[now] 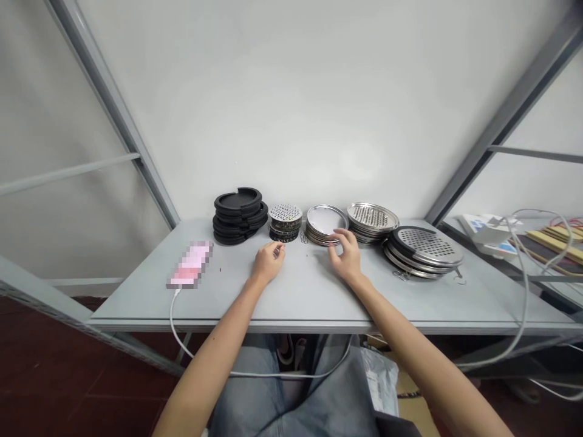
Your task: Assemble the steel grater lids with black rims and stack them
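My left hand [269,262] rests low over the grey tabletop with loosely curled fingers and nothing visible in them. Just beyond it stands a short stack of small round perforated metal plates [285,213]. My right hand [347,256] is open, thumb and fingers apart, at the near side of a stack of round metal pieces with a plain disc on top [325,220]. Its fingertips overlap that stack's edge in view; whether they touch it I cannot tell. Small metal hooks [303,237] lie between the two stacks.
Black ring-shaped parts [239,209] are piled at the left. Round metal grater plates [372,217] stand back right, with larger black-rimmed grater plates [428,246] nearer. A phone [191,264] on a white cable [172,315] lies left. Frame posts [113,103] flank the table [291,306].
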### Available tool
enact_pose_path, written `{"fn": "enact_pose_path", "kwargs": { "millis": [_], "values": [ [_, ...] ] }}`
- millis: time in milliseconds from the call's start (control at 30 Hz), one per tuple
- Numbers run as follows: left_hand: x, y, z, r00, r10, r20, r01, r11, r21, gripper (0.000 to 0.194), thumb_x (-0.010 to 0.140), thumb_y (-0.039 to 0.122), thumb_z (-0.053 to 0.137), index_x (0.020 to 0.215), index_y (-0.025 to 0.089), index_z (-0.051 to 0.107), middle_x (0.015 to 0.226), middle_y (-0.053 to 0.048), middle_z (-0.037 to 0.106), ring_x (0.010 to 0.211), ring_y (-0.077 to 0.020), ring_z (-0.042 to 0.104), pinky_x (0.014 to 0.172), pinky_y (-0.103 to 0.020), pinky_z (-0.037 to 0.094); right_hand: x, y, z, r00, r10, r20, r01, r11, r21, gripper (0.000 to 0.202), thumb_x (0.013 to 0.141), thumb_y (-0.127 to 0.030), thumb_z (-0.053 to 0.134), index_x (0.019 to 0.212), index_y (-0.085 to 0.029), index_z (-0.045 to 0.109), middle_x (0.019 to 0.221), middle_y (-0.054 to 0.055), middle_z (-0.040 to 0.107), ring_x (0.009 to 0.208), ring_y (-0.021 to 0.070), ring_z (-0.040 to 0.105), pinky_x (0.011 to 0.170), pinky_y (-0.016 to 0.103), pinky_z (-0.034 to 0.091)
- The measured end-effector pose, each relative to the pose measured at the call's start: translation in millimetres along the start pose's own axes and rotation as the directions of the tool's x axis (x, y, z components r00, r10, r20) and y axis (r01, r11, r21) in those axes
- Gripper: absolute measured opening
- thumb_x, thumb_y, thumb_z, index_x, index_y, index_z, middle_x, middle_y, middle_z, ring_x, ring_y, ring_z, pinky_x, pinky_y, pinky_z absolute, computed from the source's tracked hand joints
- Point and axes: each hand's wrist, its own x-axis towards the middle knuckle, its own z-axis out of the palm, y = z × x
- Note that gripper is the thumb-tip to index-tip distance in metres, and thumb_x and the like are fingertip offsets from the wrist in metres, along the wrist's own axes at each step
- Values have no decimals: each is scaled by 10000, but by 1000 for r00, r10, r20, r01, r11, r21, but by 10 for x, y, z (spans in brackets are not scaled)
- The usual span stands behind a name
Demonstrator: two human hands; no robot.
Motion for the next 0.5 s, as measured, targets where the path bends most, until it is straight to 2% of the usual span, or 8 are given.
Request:
{"fn": "enact_pose_path", "kwargs": {
  "millis": [67,200,367,500],
  "values": [
    [-1,-7,3,1000,-12,-1,12,1000,-6,166,879,169,515,943,185,667,839,-29,710,724,-142,654,686,-236,494,88,50,19,995,-53,-79,44,993,-110,214,836,-226,534,1010,-193,653,1193,137,583,1127,288,534,979,455,425],
    [-6,-9,7,1000,-15,24,15,1000,-12,147,866,169,534,902,194,675,810,-20,723,718,-147,664,677,-235,496,284,135,138,993,-115,-20,108,968,-229,248,860,-246,534,1064,-198,666,1187,123,614,1117,289,537,983,463,415],
    [-1,-12,2,999,-22,37,22,1000,-7,161,879,197,523,870,200,684,802,-25,724,709,-153,657,680,-243,490,271,160,306,994,-47,-97,19,963,-269,234,877,-295,538,1028,-208,694,1097,108,671,1130,298,532,1001,486,391],
    [-1,-12,1,999,-22,43,22,1000,-5,164,878,202,527,854,204,689,801,-22,725,694,-152,649,680,-247,487,195,226,290,995,-16,-93,-7,969,-248,213,879,-291,535,930,-216,728,1036,99,698,1106,298,541,988,498,400]
  ]
}}
